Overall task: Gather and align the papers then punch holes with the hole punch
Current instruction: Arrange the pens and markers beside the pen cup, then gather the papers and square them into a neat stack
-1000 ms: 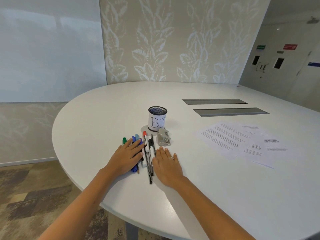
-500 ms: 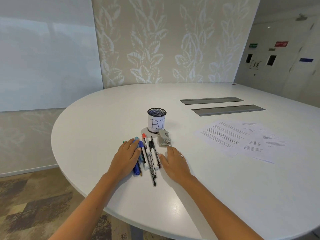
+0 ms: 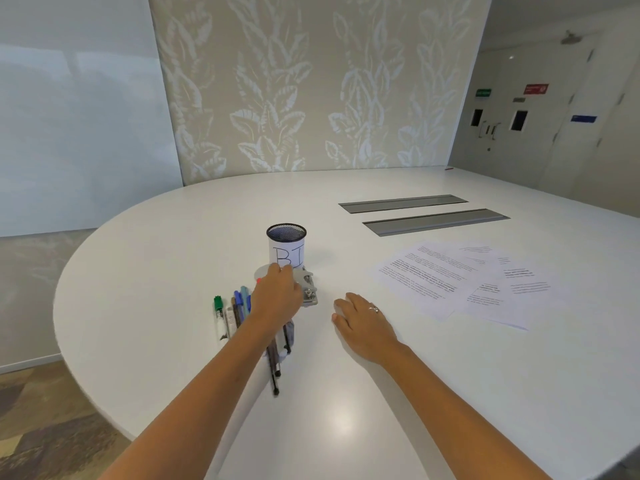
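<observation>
One container is present: a black mesh pen cup (image 3: 286, 245) wrapped in a white paper label hand-lettered "BI". It stands upright near the middle of the surface (image 3: 173, 258); the part of its interior that shows holds nothing, and the lower part cannot be seen.

The hole punch (image 3: 309, 289), grey metal, sits just in front of the cup. The left hand (image 3: 277, 295) lies over its left side with fingers curled toward it, fingertips reaching the foot of the cup; whether the hand actually grips the punch cannot be told. The left forearm crosses a row of pens and markers (image 3: 235, 311) lying side by side, among them a green-capped marker (image 3: 218, 311) at the far left.

The right hand (image 3: 362, 323) rests flat, palm down, fingers spread and holding nothing, between the punch and the papers. A ring shows on one finger.

The papers (image 3: 453, 280), several printed sheets, lie fanned and overlapping out of line to the right, apart from both hands.

The surface is white, glossy and rounded, with two grey recessed cable hatches (image 3: 422, 213) beyond the papers. Behind it stand a wall panel with a pale leaf pattern (image 3: 311, 84), a whiteboard-like panel at left, and grey doors with green and red signs at right. Patterned carpet shows lower left.
</observation>
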Tool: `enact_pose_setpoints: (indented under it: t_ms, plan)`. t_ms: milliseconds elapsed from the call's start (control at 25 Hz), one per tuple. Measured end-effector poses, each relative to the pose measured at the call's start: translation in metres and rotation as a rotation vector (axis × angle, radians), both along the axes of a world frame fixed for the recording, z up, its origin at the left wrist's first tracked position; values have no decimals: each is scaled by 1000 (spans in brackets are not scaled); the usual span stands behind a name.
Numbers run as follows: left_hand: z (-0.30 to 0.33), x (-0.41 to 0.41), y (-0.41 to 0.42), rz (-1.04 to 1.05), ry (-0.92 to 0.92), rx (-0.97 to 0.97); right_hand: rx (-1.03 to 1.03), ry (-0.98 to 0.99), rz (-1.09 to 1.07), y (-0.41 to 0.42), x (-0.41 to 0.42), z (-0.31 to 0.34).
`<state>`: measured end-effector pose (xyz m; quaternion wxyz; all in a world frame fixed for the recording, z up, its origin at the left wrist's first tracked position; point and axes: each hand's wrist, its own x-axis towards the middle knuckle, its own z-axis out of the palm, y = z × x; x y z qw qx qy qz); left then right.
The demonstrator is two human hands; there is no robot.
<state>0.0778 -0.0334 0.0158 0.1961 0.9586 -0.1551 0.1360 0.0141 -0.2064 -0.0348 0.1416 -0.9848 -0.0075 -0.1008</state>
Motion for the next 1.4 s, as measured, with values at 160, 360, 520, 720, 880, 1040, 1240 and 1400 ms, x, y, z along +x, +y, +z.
enact_pose_setpoints:
  t_ms: [160, 360, 520, 720, 880, 1040, 1240, 1400]
  plan:
    - [4, 18, -36, 148, 135, -6, -25, 27, 68, -41, 4, -2]
    - [-4, 24, -76, 221, 185, -111, -29, 54, 143, -89, 4, 1]
    - [-9, 15, -114, 219, 193, -211, -54, 43, 237, -107, 2, 1]
    - [-14, 12, -144, 274, 173, -253, -34, -13, 307, -113, -1, 3]
    - [-17, 11, -152, 312, 154, -262, -16, -51, 364, -124, -5, 3]
    - [-10, 4, -155, 389, 98, -166, 33, -151, 401, -144, -10, 1]
    - [4, -7, -193, 290, -169, -86, 65, -209, 60, -199, 11, 7]
    - [0, 9, -231, 88, -103, 32, -3, -37, -272, -245, 36, 14]
